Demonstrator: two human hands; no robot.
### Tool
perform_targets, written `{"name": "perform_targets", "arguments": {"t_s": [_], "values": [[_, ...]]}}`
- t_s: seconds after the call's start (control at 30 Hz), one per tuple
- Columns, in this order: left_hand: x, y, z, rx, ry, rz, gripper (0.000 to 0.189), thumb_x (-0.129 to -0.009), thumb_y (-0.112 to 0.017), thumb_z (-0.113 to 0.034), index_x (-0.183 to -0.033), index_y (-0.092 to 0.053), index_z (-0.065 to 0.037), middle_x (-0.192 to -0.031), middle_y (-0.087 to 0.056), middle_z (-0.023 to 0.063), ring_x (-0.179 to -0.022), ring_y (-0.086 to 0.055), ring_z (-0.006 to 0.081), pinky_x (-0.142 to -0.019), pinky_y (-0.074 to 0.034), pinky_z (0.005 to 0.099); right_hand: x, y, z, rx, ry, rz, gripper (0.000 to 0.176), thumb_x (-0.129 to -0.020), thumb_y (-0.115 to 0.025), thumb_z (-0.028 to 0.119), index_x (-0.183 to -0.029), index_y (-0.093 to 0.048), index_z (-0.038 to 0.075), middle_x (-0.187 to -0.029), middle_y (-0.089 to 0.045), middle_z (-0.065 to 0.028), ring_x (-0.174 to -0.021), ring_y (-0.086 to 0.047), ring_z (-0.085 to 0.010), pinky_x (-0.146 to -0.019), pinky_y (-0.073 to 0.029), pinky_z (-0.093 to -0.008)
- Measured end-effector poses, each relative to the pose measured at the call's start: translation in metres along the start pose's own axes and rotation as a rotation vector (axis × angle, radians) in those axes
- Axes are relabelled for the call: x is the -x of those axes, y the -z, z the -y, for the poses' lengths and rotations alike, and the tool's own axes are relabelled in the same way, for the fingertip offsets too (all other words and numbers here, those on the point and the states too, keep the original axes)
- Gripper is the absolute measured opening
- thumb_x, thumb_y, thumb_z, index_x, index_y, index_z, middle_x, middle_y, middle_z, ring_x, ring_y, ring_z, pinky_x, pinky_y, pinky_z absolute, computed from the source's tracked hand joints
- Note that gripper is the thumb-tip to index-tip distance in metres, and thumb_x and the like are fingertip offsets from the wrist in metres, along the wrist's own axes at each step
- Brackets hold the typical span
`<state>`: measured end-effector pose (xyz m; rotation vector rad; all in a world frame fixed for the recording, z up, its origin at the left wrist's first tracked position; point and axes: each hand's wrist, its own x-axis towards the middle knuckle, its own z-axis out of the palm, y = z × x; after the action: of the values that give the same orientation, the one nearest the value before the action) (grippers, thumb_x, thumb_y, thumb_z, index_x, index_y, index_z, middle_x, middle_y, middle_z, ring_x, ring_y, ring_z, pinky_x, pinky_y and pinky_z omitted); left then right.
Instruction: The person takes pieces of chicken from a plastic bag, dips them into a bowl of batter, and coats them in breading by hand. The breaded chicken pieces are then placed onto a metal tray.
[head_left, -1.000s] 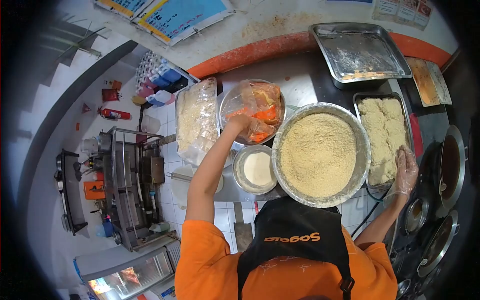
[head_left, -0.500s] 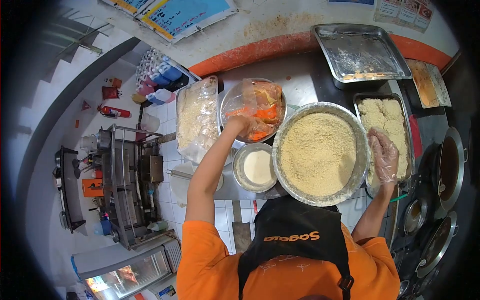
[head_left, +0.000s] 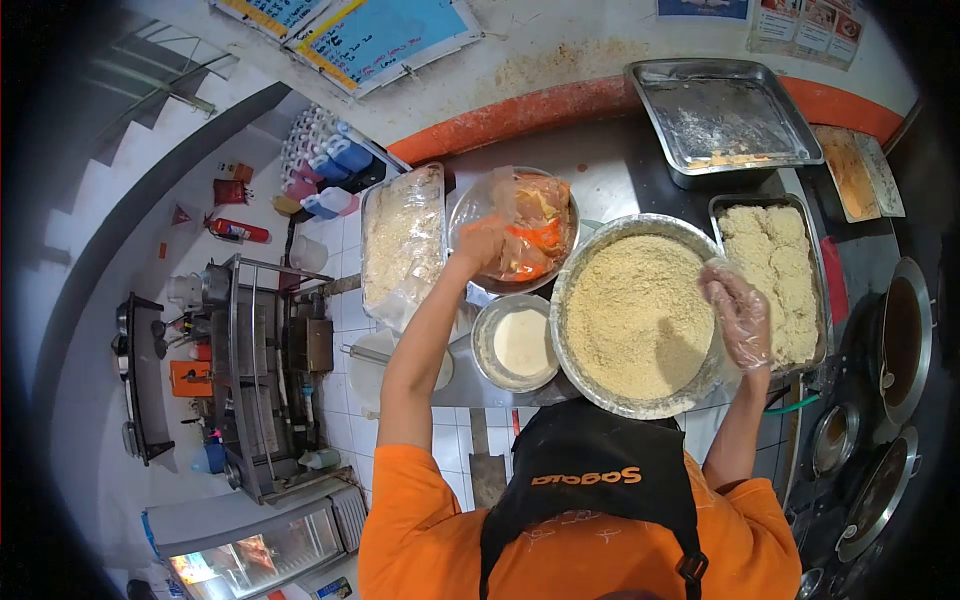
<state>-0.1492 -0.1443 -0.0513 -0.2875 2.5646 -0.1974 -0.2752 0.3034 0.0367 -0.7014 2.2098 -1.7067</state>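
My left hand point(head_left: 482, 246) reaches into a metal bowl point(head_left: 575, 222) that holds a clear plastic bag point(head_left: 500, 200) and orange, wet-looking food point(head_left: 545, 225). Its fingers are blurred against the bag and food. My right hand point(head_left: 740, 315), in a clear plastic glove, is over the right rim of a large metal basin point(head_left: 622, 402) of pale crumbs point(head_left: 635, 310). Its fingers are loosely stretched, and I see nothing in them. Just right of it, a tray point(head_left: 826, 300) holds crumb-coated pieces point(head_left: 775, 255). A small bowl of white batter point(head_left: 524, 343) stands between the two larger bowls.
A plastic-covered tray of crumb-coated food point(head_left: 402, 240) lies at the left, with a whisk-like handle point(head_left: 365, 352) below it. At the back right sits a metal tray point(head_left: 725, 115). Large pans point(head_left: 900, 340) line the right side.
My right hand has moved left from the tray of coated pieces to the basin's rim. My left hand stays at the bowl of orange food. The view has shifted slightly.
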Motion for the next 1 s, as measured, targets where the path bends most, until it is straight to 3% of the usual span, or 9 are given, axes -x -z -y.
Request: {"name": "perform_targets", "arguments": {"t_s": [0.07,0.1,0.17,0.23,0.53,0.6,0.67,0.87,1.0], "values": [[-0.03,-0.041,0.037,0.146,-0.29,-0.659,0.027,-0.075,-0.069,-0.023,-0.097,-0.073,-0.009,-0.09,-0.071,0.0193,-0.086,-0.07,0.0359,-0.076,-0.056,0.0477,-0.005,-0.013,0.001,0.012,0.002,0.127,0.023,-0.096,-0.063,0.01,-0.116,-0.069,0.0,-0.107,-0.073,-0.0115,-0.097,-0.069,-0.0185,-0.083,-0.056,-0.0318],[-0.016,-0.02,0.029,0.146,-0.288,-0.659,0.027,-0.075,-0.069,-0.023,-0.097,-0.073,-0.009,-0.09,-0.071,0.0193,-0.086,-0.07,0.0359,-0.076,-0.056,0.0477,-0.01,-0.023,0.002,0.012,0.004,0.129,0.023,-0.096,-0.063,0.01,-0.116,-0.069,0.0,-0.107,-0.073,-0.0115,-0.097,-0.069,-0.0185,-0.083,-0.056,-0.0318],[0.032,0.06,0.007,0.309,0.069,-0.385,0.036,-0.074,-0.071,-0.023,-0.106,-0.072,-0.008,-0.099,-0.07,0.0213,-0.094,-0.067,0.0394,-0.082,-0.055,0.0489,-0.022,-0.048,0.01,0.118,0.127,0.257,0.027,-0.096,-0.063,0.013,-0.119,-0.068,0.001,-0.115,-0.07,-0.0128,-0.094,-0.069,-0.0187,-0.082,-0.057,-0.0325],[0.038,0.074,0.014,0.319,0.075,-0.386,0.022,-0.072,-0.07,-0.019,-0.09,-0.073,-0.005,-0.118,-0.066,0.0186,-0.097,-0.066,0.0392,-0.08,-0.055,0.0476,-0.042,-0.086,0.027,0.104,0.147,0.297,0.034,-0.091,-0.066,0.013,-0.122,-0.065,0.0,-0.114,-0.07,-0.0177,-0.097,-0.071,-0.0243,-0.086,-0.057,-0.0362],[0.078,0.116,0.036,0.746,-0.022,-0.467,0.031,-0.07,-0.077,-0.026,-0.094,-0.077,-0.006,-0.082,-0.072,0.0166,-0.08,-0.072,0.0302,-0.073,-0.054,0.0406,-0.134,-0.254,-0.002,0.314,0.549,0.41,0.027,-0.084,-0.066,0.015,-0.107,-0.062,0.001,-0.096,-0.067,-0.0236,-0.089,-0.068,-0.0358,-0.078,-0.052,-0.0435],[0.088,0.112,0.041,0.809,0.167,-0.459,0.031,-0.08,-0.072,-0.015,-0.108,-0.075,-0.004,-0.073,-0.069,0.0073,-0.066,-0.064,0.0102,-0.062,-0.052,0.0271,-0.135,-0.259,-0.009,0.343,0.397,0.483,0.026,-0.084,-0.067,0.014,-0.107,-0.063,0.002,-0.096,-0.068,-0.0228,-0.091,-0.068,-0.0359,-0.08,-0.051,-0.0433],[0.089,0.101,0.051,0.866,0.199,-0.459,0.031,-0.08,-0.071,-0.015,-0.109,-0.074,-0.003,-0.073,-0.069,0.007,-0.066,-0.064,0.0099,-0.061,-0.052,0.0277,-0.137,-0.261,-0.01,0.423,0.178,0.592,0.032,-0.083,-0.071,0.016,-0.112,-0.065,0.006,-0.104,-0.068,-0.0213,-0.103,-0.065,-0.0349,-0.09,-0.049,-0.0412],[0.073,0.075,0.042,1.131,0.086,-0.495,0.028,-0.08,-0.071,-0.014,-0.104,-0.074,0.001,-0.074,-0.069,0.0064,-0.068,-0.062,0.0103,-0.063,-0.051,0.0274,-0.127,-0.265,0.01,0.023,0.257,0.468,0.045,-0.076,-0.08,0.023,-0.115,-0.066,0.006,-0.116,-0.067,-0.0187,-0.117,-0.06,-0.0317,-0.102,-0.044,-0.04],[0.074,0.092,0.039,1.052,0.045,-0.496,0.024,-0.08,-0.07,-0.014,-0.096,-0.072,0.004,-0.072,-0.067,0.0068,-0.067,-0.059,0.0109,-0.063,-0.048,0.0282,-0.138,-0.266,-0.009,0.245,0.348,0.608,0.064,-0.079,-0.076,0.02,-0.135,-0.052,0.003,-0.111,-0.067,-0.0255,-0.111,-0.063,-0.0387,-0.096,-0.048,-0.0432]]}}
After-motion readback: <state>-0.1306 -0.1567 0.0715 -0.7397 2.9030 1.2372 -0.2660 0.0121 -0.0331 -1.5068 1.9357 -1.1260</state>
